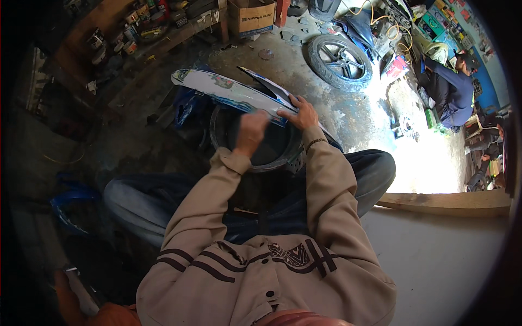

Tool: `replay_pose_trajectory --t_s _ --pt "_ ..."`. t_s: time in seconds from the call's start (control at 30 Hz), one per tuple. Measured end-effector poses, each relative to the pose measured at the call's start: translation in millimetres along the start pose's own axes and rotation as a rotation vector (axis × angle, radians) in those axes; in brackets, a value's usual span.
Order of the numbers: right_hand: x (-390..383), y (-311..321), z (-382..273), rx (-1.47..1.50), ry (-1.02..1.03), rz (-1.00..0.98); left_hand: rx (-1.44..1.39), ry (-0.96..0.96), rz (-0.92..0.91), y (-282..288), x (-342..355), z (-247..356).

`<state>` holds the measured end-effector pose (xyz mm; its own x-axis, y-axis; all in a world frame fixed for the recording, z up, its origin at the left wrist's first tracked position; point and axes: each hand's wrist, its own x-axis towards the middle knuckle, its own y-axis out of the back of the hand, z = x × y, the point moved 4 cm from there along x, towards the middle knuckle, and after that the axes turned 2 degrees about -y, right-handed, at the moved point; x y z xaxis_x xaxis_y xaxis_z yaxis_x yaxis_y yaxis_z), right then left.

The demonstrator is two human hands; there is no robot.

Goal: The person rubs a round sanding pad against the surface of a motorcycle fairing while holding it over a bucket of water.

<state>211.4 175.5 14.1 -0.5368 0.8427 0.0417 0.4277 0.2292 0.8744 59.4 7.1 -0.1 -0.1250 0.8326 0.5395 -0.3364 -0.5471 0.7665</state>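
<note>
A long white motorcycle body panel (217, 87) with blue and dark graphics slants over a round dark basin (213, 130). It has a second, narrow pointed arm toward the far side. My right hand (305, 115) is closed around the panel's right part, with the thumb on the near face and the fingers over the far edge. Against the panel's near edge, above the basin, my left hand (250, 135) is curled and blurred by motion. Whatever lies under its fingers is hidden. The basin's inside is dark, and its contents are hard to make out.
A wheel with a tyre (340, 62) lies on the floor at the far right. Cans and tools fill a shelf (147, 32) at the far left, beside a cardboard box (251, 19). A person in dark blue (455, 89) crouches at right; an orange sleeve (111, 315) shows lower left.
</note>
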Motion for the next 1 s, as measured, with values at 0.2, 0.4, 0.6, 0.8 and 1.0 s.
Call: replay_pose_trajectory --t_s 0.2,0.4,0.6,0.8,1.0 --pt "1 0 5 0.044 0.006 -0.031 -0.021 -0.195 0.085 16 -4 -9" --pt "0 2 4 0.062 -0.033 -0.022 0.061 0.251 0.241 42 -2 -62" --pt "1 3 5 0.035 -0.018 -0.025 -0.049 -0.230 0.033 -6 -4 24" --pt "0 2 6 0.062 -0.035 -0.033 0.042 0.141 0.132 43 -3 -66" --pt "0 3 5 0.080 -0.035 -0.028 0.010 -0.007 0.136 0 -6 -5"
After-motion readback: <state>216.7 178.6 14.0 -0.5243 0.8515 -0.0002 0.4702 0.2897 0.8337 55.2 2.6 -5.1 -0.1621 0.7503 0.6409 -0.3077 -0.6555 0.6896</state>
